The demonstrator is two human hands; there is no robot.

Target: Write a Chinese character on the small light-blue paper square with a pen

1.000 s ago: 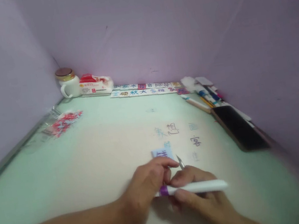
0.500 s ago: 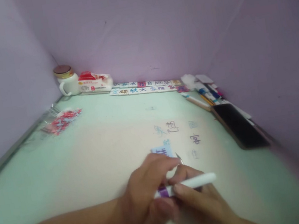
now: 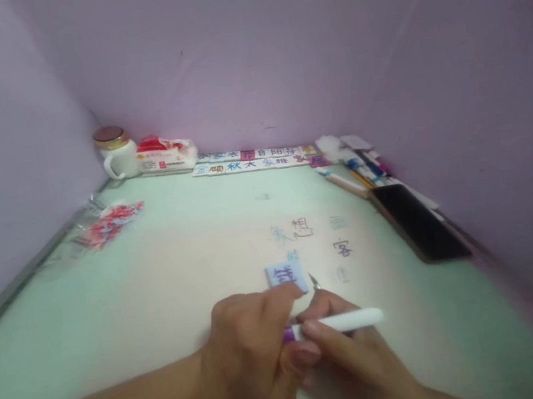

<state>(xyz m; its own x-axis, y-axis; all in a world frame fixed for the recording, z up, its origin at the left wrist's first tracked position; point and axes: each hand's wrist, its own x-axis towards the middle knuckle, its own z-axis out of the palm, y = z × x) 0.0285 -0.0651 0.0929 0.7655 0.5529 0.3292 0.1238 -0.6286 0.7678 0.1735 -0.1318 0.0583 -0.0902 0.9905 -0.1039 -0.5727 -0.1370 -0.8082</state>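
Note:
My left hand [image 3: 251, 357] is closed around the purple end of a white marker pen [image 3: 356, 319]. My right hand [image 3: 354, 354] pinches the same marker farther along its barrel, so the two hands meet on it. From between the right hand's fingers a thin pointed metal blade [image 3: 314, 281], like a craft knife's, sticks up; its handle is hidden. Just beyond the left index finger lies a light blue square card [image 3: 279, 277] with a purple Chinese character. The fingertip covers or touches its lower right part; which one I cannot tell.
Handwritten characters mark the pale sheet [image 3: 174, 288] ahead. To the right are a dark phone [image 3: 416, 223] and several pens [image 3: 342, 182]. Along the back wall stand a lidded white mug [image 3: 121, 158], a tissue pack [image 3: 166, 156] and rows of character cards [image 3: 253, 164]. Red-blue scraps [image 3: 113, 224] lie left.
My left hand has closed more tightly over the marker's purple end, covering more of it. More of the blue card shows beyond the fingers. The whole view has shifted slightly.

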